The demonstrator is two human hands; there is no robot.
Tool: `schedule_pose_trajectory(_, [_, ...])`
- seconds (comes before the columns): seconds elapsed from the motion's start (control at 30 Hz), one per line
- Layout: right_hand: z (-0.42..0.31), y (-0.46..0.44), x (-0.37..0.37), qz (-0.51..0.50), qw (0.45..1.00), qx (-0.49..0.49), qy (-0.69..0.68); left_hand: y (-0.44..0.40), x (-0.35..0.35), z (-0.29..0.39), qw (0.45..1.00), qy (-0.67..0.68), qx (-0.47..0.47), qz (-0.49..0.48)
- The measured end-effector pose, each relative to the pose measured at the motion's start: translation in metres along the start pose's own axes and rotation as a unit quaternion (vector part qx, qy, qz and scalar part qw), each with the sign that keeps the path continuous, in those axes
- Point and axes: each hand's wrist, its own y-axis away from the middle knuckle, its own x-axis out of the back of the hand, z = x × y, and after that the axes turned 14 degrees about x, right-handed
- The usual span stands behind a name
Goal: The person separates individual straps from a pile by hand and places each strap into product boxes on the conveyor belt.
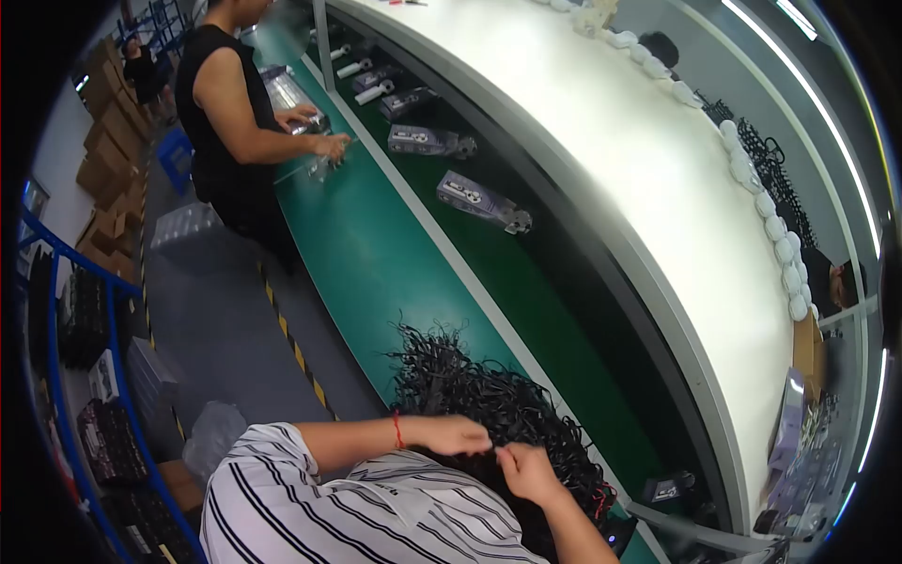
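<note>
My left hand [456,436], with a red string on its wrist, is closed at the near edge of a large tangled heap of black cables [498,395]. Facing it, my right hand [526,470] is closed too, its thumb and fingers pressed together. The fingertips of both hands almost meet. Whatever they pinch is too small to make out. The cable heap lies on the green bench [352,254], just beyond my hands.
A co-worker [235,122] in black handles clear packaging farther up the bench. Purple boxes [470,195] sit on the dark green belt [554,329]. White items line the far side of the white table [601,141]. Blue shelving [117,376] stands at left.
</note>
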Motion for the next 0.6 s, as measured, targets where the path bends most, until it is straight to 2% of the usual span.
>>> schedule_pose_trajectory(0.03, [0.009, -0.019, 0.006, 0.003, 1.0, -0.01, 0.014, -0.01, 0.024, -0.012, 0.986, -0.085, -0.081, 0.119])
schedule_pose_trajectory(0.07, [0.023, -0.042, 0.012, 0.019, 0.998, 0.009, 0.054, -0.017, 0.058, -0.028, 0.961, -0.126, -0.104, 0.224])
schedule_pose_trajectory(0.1, [0.037, -0.07, 0.018, 0.034, 0.995, 0.03, 0.093, -0.015, 0.098, -0.04, 0.932, -0.133, -0.032, 0.335])
schedule_pose_trajectory(0.13, [0.05, -0.101, 0.027, 0.05, 0.99, 0.03, 0.127, -0.014, 0.137, -0.071, 0.846, -0.192, -0.003, 0.498])
schedule_pose_trajectory(0.17, [0.065, -0.133, 0.037, 0.065, 0.984, 0.03, 0.162, -0.01, 0.172, -0.105, 0.738, -0.232, 0.089, 0.627])
schedule_pose_trajectory(0.2, [0.087, -0.168, 0.046, 0.098, 0.979, 0.056, 0.168, -0.008, 0.2, -0.136, 0.607, -0.31, 0.163, 0.714])
schedule_pose_trajectory(0.27, [0.116, -0.244, 0.068, 0.126, 0.981, 0.033, 0.145, 0.002, 0.24, -0.169, 0.557, -0.29, 0.288, 0.722])
schedule_pose_trajectory(0.37, [0.176, -0.353, 0.097, 0.145, 0.967, 0.062, 0.2, 0.001, 0.251, -0.195, 0.576, -0.278, 0.284, 0.714])
schedule_pose_trajectory(0.47, [0.284, -0.456, 0.107, 0.145, 0.932, 0.099, 0.317, -0.001, 0.271, -0.201, 0.589, -0.274, 0.276, 0.708])
schedule_pose_trajectory(0.5, [0.309, -0.481, 0.108, 0.138, 0.933, 0.098, 0.319, -0.001, 0.273, -0.202, 0.591, -0.269, 0.277, 0.709])
schedule_pose_trajectory(0.57, [0.342, -0.513, 0.106, -0.05, 0.841, 0.129, 0.523, 0.001, 0.274, -0.2, 0.595, -0.258, 0.282, 0.707])
schedule_pose_trajectory(0.6, [0.345, -0.518, 0.1, -0.055, 0.842, 0.128, 0.521, 0.003, 0.277, -0.201, 0.595, -0.26, 0.286, 0.705])
